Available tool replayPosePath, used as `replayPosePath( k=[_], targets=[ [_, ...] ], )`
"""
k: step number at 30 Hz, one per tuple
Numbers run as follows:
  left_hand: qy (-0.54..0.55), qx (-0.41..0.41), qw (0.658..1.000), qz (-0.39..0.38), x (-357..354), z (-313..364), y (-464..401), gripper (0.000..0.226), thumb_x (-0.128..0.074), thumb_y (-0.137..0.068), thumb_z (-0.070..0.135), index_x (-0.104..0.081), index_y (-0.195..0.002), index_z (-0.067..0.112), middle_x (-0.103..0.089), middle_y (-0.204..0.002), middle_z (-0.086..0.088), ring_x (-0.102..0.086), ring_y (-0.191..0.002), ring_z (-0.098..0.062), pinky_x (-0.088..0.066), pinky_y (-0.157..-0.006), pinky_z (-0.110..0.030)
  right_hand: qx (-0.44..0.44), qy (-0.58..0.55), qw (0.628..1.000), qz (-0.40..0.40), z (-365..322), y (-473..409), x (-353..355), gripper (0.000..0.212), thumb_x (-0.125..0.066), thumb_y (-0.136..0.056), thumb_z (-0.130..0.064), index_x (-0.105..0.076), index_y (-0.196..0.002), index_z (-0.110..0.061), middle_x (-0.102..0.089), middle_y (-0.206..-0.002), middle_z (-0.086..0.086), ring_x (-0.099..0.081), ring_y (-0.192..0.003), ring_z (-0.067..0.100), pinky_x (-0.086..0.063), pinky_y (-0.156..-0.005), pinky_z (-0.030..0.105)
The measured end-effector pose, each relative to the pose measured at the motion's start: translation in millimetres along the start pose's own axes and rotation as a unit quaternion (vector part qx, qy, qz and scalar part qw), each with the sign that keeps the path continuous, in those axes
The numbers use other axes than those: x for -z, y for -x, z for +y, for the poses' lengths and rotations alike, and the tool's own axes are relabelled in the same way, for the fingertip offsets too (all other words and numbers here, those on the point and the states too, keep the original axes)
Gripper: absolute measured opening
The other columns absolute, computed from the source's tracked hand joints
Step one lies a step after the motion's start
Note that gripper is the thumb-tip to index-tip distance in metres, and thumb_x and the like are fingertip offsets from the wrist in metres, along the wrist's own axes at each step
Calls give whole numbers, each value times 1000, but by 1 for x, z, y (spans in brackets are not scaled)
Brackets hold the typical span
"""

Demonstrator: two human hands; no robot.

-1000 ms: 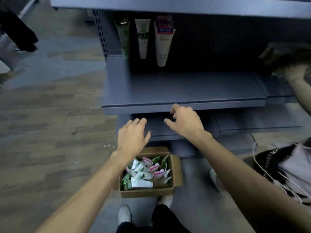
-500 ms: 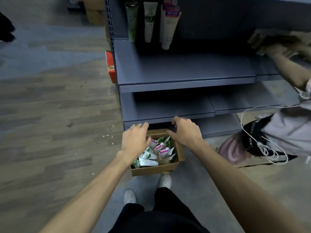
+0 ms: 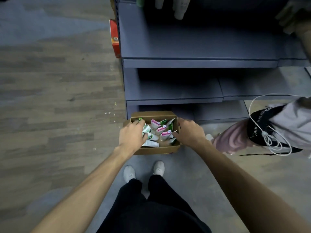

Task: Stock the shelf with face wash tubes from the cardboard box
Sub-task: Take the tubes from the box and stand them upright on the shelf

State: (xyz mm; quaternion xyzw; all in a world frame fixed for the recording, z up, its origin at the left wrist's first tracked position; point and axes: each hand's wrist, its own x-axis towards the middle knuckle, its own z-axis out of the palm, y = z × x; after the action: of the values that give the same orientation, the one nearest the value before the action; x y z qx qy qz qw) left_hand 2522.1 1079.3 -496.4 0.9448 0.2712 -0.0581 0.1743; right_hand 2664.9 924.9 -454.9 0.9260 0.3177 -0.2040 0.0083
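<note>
A small cardboard box [image 3: 156,149] stands on the floor at the foot of the grey shelf [image 3: 198,46]. It holds several face wash tubes [image 3: 161,130], white with green or pink ends. My left hand [image 3: 133,135] is inside the box on its left side, fingers curled round a white-green tube. My right hand [image 3: 190,132] rests at the box's right wall, fingers spread and thumb pointing in toward the tubes. A few tubes [image 3: 179,9] stand at the back of the upper shelf board, cut off by the frame's top edge.
Another person [image 3: 286,125] crouches at the right with a white cord, an arm reaching onto the upper shelf [image 3: 303,37]. A red carton [image 3: 115,39] sticks out at the shelf's left end. My shoes [image 3: 129,172] stand just behind the box. Wood-look floor lies to the left.
Both my hands have dropped from the shelf's front edge down into the box. The view has tilted down, so the shelf tubes have slid to the top edge.
</note>
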Motion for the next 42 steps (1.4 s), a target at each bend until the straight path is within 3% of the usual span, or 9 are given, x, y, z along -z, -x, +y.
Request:
replayPosePath(
  k=[6, 14, 17, 29, 39, 42],
  targets=[
    [-7, 62, 997, -53, -27, -11, -7, 30, -60, -88, 38, -54, -112, 20, -67, -106, -7, -64, -98, -33, -49, -74, -37, 20, 19, 998, -55, 21, -22, -39, 34, -60, -87, -34, -55, -116, -17, -66, -109, 11, -63, -98, 34, -45, -71, 35],
    [11, 94, 990, -109, -85, -8, -22, 40, -61, -89, 35, -51, -125, 23, -67, -107, -6, -65, -98, -32, -52, -77, -38, 54, 16, 992, -113, 51, -55, -98, 33, -61, -87, -36, -55, -113, -18, -66, -109, 8, -64, -97, 31, -54, -75, 39],
    [6, 102, 988, -115, -105, -8, -32, 37, -61, -89, 35, -51, -121, 20, -66, -105, -8, -64, -97, -33, -51, -75, -38, 63, 20, 989, -133, 59, -69, -113, 33, -61, -86, -34, -54, -113, -18, -65, -111, 8, -63, -99, 32, -52, -76, 38],
    [30, 126, 984, -122, -185, -14, -71, 35, -64, -84, 37, -53, -112, 20, -65, -103, -4, -63, -97, -32, -53, -75, -41, 106, 30, 985, -135, 71, -117, -171, 37, -58, -89, -33, -52, -121, -15, -63, -116, 8, -61, -105, 32, -47, -77, 36],
    [6, 130, 983, -131, -235, -15, -88, 37, -65, -85, 36, -55, -116, 17, -65, -108, -4, -60, -102, -29, -49, -75, -38, 102, 19, 984, -142, 85, -133, -214, 37, -60, -88, -32, -53, -121, -16, -63, -115, 6, -61, -104, 29, -42, -73, 32],
    [-7, 136, 981, -136, -244, -14, -95, 38, -64, -86, 37, -55, -118, 18, -63, -111, -4, -59, -105, -28, -45, -71, -36, 103, 14, 985, -136, 90, -136, -222, 38, -60, -87, -32, -53, -122, -16, -64, -115, 6, -62, -103, 28, -47, -77, 35]
  ],
)
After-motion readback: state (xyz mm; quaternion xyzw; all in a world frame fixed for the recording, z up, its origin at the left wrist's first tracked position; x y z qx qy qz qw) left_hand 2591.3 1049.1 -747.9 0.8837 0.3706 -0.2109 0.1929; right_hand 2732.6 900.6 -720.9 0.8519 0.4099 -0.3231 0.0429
